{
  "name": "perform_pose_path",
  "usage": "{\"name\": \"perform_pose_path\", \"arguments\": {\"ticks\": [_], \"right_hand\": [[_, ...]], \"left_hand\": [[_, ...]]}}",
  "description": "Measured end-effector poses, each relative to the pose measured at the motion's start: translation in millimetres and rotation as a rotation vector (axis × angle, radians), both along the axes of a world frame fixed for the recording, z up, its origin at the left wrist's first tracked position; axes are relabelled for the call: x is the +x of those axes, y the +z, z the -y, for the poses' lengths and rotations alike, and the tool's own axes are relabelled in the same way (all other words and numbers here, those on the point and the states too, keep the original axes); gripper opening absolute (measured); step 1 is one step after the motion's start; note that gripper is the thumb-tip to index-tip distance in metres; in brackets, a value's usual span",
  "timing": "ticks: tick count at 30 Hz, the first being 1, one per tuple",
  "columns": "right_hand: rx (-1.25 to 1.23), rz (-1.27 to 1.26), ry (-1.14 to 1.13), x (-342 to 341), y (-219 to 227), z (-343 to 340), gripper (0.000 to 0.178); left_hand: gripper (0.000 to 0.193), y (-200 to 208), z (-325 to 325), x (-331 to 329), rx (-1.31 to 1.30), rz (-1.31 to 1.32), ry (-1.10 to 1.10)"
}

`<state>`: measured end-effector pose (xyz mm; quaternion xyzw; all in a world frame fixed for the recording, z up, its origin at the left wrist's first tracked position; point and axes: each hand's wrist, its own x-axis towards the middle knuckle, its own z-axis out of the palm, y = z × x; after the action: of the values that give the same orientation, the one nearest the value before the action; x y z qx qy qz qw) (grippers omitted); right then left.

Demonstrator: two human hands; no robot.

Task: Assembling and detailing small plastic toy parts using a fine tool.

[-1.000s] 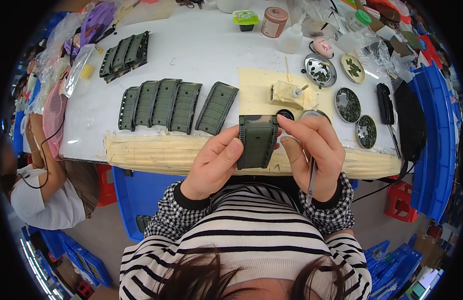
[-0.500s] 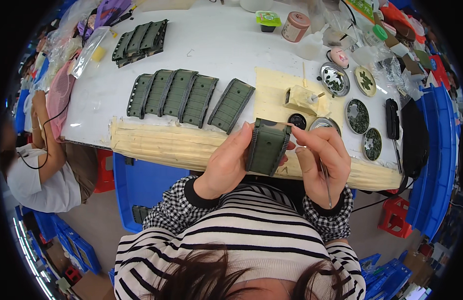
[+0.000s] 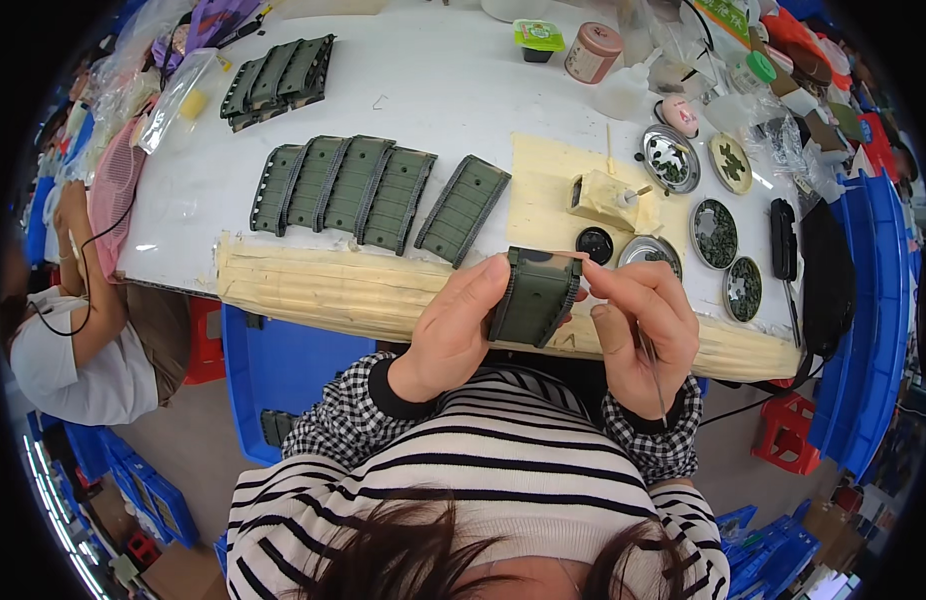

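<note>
A dark green ribbed plastic panel (image 3: 536,300) with a camouflage-patterned end is held up over the padded table edge. My left hand (image 3: 453,325) grips its left side, with the thumb at the upper left corner. At the upper right corner, the index fingertip of my right hand (image 3: 651,335) touches the panel. A thin metal tool (image 3: 652,362), its kind unclear, is tucked in the right palm and points down toward the wrist. Matching panels (image 3: 343,195) lie in an overlapping row beyond my left hand, and a single panel (image 3: 463,210) rests beside them.
Another stack of panels (image 3: 278,83) lies at the far left. To the right stand a tape-wrapped block (image 3: 613,203), a black round cap (image 3: 594,245) and several dishes of small green pieces, one a metal dish (image 3: 715,203). A padded cream roll (image 3: 313,290) runs along the front edge.
The held panel has dipped and tilted slightly, its upper end now a little lower. My right fingers have shifted slightly down with it. Both hands keep their holds.
</note>
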<state>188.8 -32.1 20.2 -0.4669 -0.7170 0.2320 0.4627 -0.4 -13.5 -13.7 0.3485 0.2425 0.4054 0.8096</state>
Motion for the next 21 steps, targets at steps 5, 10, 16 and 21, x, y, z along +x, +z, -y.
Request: {"name": "perform_pose_path", "arguments": {"ticks": [5,10,16,21], "right_hand": [[0.003,0.034,-0.075,-0.5,5.5,3.8,0.031],[0.029,0.086,-0.086,-4.2,17.0,4.3,0.031],[0.053,0.029,-0.15,6.1,9.2,2.5,0.029],[0.006,0.084,-0.174,4.7,8.9,10.7,0.028]], "left_hand": [[0.067,6.1,0.2,2.5,0.212,-0.134,0.06],[0.069,7.3,0.3,4.4,0.23,-0.139,0.06],[0.071,9.5,-3.4,-3.2,0.135,-0.125,-0.006],[0.058,2.2,-1.7,-19.0,0.086,0.047,-0.044]]}}
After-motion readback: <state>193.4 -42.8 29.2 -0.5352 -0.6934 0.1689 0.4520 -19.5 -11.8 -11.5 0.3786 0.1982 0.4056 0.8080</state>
